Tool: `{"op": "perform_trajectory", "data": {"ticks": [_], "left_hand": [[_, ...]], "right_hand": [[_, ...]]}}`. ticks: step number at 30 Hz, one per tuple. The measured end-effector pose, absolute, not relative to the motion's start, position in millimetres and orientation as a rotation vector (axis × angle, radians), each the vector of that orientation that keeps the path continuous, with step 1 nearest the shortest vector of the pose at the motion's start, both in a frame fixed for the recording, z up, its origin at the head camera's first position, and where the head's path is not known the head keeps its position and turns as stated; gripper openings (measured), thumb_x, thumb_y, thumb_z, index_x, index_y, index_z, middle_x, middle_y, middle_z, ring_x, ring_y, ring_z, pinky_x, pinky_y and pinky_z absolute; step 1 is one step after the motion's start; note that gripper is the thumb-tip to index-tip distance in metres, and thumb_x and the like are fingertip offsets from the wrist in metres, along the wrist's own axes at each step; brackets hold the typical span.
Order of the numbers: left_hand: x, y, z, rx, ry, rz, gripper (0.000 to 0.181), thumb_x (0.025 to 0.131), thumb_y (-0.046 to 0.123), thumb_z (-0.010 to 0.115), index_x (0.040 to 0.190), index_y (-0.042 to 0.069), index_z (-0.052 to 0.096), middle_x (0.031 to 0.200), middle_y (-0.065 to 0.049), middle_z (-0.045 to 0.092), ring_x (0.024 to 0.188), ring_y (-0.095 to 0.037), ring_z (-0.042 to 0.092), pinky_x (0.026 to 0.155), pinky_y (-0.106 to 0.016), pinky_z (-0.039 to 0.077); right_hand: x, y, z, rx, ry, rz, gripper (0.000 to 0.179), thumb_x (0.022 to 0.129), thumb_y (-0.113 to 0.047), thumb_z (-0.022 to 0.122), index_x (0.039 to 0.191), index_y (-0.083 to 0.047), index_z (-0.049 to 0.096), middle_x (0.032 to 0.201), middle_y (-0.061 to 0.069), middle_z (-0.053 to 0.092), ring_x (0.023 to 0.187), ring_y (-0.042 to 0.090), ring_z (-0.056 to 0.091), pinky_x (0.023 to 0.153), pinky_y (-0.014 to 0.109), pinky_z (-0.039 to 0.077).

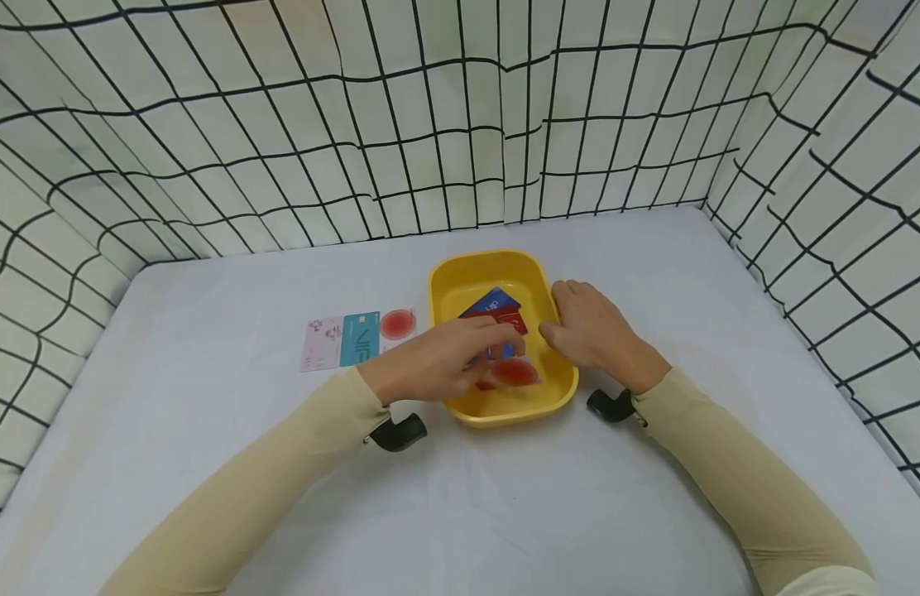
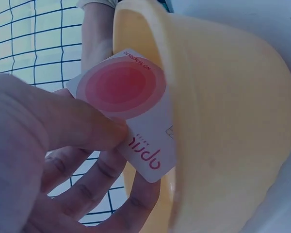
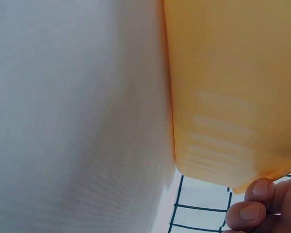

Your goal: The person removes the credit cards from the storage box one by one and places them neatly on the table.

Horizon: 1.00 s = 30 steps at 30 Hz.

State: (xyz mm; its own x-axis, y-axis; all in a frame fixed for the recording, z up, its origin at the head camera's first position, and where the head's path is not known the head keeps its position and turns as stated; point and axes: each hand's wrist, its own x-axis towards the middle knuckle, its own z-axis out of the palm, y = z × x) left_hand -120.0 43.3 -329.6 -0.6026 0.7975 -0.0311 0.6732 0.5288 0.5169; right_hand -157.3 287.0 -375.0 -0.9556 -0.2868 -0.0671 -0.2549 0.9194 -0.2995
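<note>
My left hand (image 1: 460, 356) reaches over the yellow basin (image 1: 530, 397), pinching a white card with red rings (image 2: 145, 126) between thumb and fingers. In the left wrist view the card is tilted beside the basin's rim, and the rim overlaps its edge. Inside the basin lie a blue card (image 1: 495, 300) and a dark red card (image 1: 514, 318), partly hidden by the left hand. My right hand (image 1: 601, 331) holds the basin's right rim, its thumb on the inner side. The right wrist view shows its fingertips (image 3: 259, 189) at the rim.
On the white table (image 1: 207, 414), left of the basin, cards lie side by side: a pink flowered one (image 1: 323, 343), a teal VIP one (image 1: 360, 338) and one with a red circle (image 1: 397, 324), partly behind the left hand. Black wire grid (image 1: 438, 132) fences the back and sides.
</note>
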Motion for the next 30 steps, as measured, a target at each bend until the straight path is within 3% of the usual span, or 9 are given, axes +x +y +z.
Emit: {"op": "perform_trajectory", "data": {"ticks": [15,22,30], "left_hand": [[-113,35,-324,1.262,2.541,0.797,0.031,0.097,0.003,0.063,0.125,0.017,0.063,0.122,0.0,0.068,0.106,-0.015,0.062,0.095,-0.031,0.06],[-113,28,-318,1.307,2.567,0.874,0.032,0.095,-0.002,0.062,0.123,0.012,0.063,0.112,-0.001,0.067,0.1,-0.014,0.061,0.092,-0.034,0.06],[-111,19,-311,1.282,2.595,0.98,0.031,0.096,0.0,0.065,0.125,0.011,0.063,0.112,0.0,0.067,0.098,-0.012,0.061,0.085,-0.024,0.059]], "right_hand": [[-157,286,-376,-0.417,2.968,-0.444,0.036,0.092,-0.028,0.05,0.115,-0.002,0.054,0.095,0.012,0.054,0.092,0.029,0.051,0.078,0.038,0.042],[-157,286,-376,-0.416,2.966,-0.452,0.032,0.092,-0.028,0.049,0.111,-0.003,0.053,0.093,0.011,0.052,0.091,0.029,0.05,0.076,0.037,0.04],[-157,286,-375,-0.401,2.96,-0.457,0.033,0.092,-0.028,0.05,0.112,-0.002,0.052,0.093,0.012,0.052,0.091,0.028,0.05,0.076,0.037,0.041]]}}
